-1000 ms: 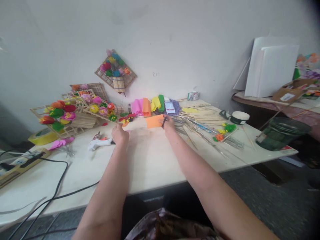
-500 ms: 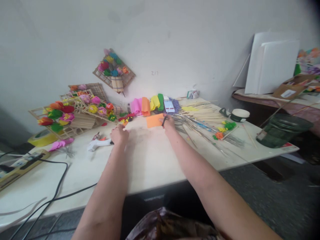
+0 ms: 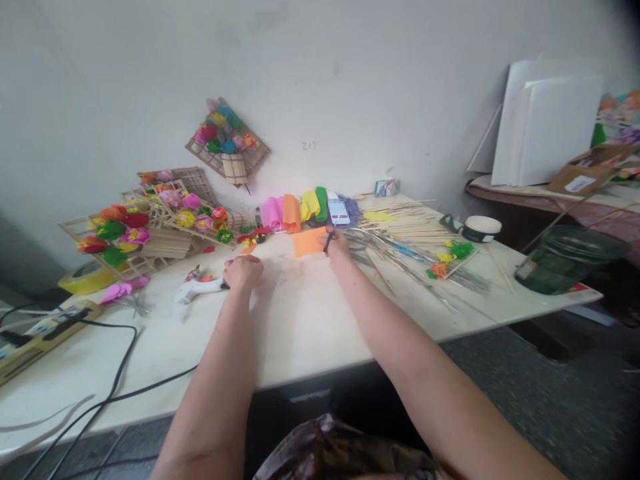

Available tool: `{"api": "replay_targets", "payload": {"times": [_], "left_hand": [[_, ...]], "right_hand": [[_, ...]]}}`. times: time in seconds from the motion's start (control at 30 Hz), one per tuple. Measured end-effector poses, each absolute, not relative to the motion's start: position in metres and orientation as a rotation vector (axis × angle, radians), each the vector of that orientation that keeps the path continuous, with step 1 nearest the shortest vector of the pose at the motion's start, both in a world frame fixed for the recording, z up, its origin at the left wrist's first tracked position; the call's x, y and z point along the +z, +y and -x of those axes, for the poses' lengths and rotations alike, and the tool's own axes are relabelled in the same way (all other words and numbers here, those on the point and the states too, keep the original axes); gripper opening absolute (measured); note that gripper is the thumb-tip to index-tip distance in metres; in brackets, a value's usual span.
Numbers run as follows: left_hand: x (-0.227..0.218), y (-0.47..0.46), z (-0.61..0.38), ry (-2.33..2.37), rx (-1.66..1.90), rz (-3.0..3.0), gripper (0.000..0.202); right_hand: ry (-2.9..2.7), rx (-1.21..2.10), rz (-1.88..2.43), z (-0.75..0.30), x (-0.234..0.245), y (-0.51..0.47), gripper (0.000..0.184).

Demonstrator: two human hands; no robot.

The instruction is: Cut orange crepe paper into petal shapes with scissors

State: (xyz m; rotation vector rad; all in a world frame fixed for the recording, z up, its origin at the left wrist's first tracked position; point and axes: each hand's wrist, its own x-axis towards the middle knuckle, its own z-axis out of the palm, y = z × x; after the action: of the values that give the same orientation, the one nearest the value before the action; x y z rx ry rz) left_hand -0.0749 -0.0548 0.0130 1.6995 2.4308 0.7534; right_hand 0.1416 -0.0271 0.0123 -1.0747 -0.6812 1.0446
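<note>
My right hand (image 3: 339,245) is closed at the right edge of a flat orange paper sheet (image 3: 309,242). A narrow black tool (image 3: 328,242), its kind too blurred to make out, sits in the same fingers across the paper's edge. Further left, my left hand (image 3: 243,271) rests low over the table with its fingers curled; whatever they hold, if anything, is hidden. Beside that hand lies a white glue gun (image 3: 200,287), its black end near my wrist. Just beyond are small red, yellow and orange paper pieces (image 3: 254,239).
Rolls of coloured crepe paper (image 3: 292,212) line the wall. Bamboo sticks and wires (image 3: 407,230) spread to the right, near a green bucket (image 3: 565,263). Paper-flower frames (image 3: 165,237) stand at left, beside yellow tape (image 3: 83,279). A power strip (image 3: 45,337) and black cables (image 3: 123,363) lie front left.
My left hand has drawn back slightly toward me and right, away from the small paper pieces, its fingers more curled. My right hand and the orange paper stay nearly still.
</note>
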Motion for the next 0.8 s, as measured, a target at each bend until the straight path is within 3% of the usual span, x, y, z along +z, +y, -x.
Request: {"api": "replay_targets", "payload": {"times": [0.17,0.37,0.53,0.67,0.8], "left_hand": [[0.011,-0.055,0.074,2.449,0.704,-1.643,0.036],[0.012,-0.061,0.070,2.490,0.830,-1.877,0.030],[0.013,-0.067,0.058,2.405,0.592,-2.054,0.032],[0.006,-0.071,0.040,2.257,0.300,-2.154,0.051],[0.000,-0.073,0.027,2.237,0.226,-2.023,0.072]], "right_hand": [[-0.701,1.011,1.045,-0.142,0.010,-0.027,0.043],[-0.704,1.033,1.030,-0.142,0.009,-0.027,0.044],[-0.693,1.034,1.046,-0.142,0.009,-0.025,0.043],[-0.704,1.024,1.066,-0.142,0.007,-0.024,0.041],[-0.706,1.020,1.070,-0.142,0.006,-0.024,0.041]]}}
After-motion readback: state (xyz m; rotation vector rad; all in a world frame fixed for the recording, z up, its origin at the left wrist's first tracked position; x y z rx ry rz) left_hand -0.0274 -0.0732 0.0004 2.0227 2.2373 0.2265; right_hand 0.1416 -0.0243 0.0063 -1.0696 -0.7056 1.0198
